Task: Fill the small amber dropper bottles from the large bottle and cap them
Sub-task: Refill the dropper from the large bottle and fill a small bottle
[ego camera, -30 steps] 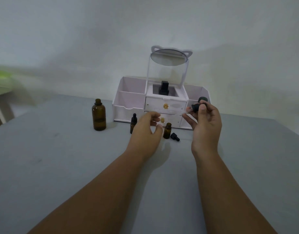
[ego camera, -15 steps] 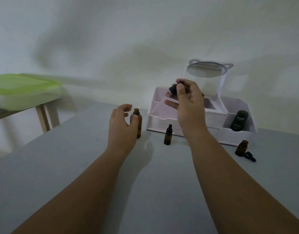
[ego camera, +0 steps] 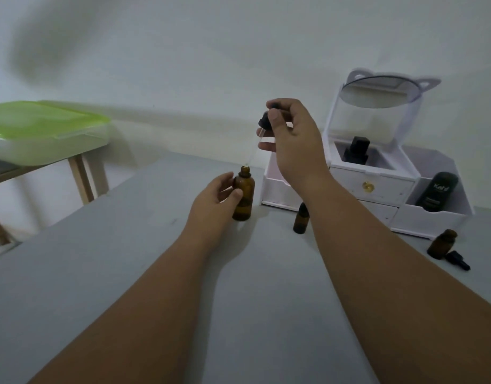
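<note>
The large amber bottle (ego camera: 244,197) stands uncapped on the grey table (ego camera: 105,259). My left hand (ego camera: 215,205) wraps around its left side, thumb on the glass. My right hand (ego camera: 292,139) pinches the black bulb of a dropper (ego camera: 266,121) above it; the glass tube slants down, its tip right at the bottle's mouth. A small capped amber bottle (ego camera: 301,218) stands to the right of the large one. Another small amber bottle (ego camera: 442,244), uncapped, stands far right with a black dropper cap (ego camera: 457,260) lying beside it.
A white cosmetic organiser (ego camera: 377,187) with drawers and a cat-ear mirror sits at the back right, holding a black tube (ego camera: 438,192) and a dark bottle (ego camera: 356,149). A green-lidded box (ego camera: 44,134) rests on a wooden stand at the left.
My view swung left. My right hand carried the dropper from near the organiser over to the large bottle's mouth. My left hand moved from the small bottles onto the large bottle.
</note>
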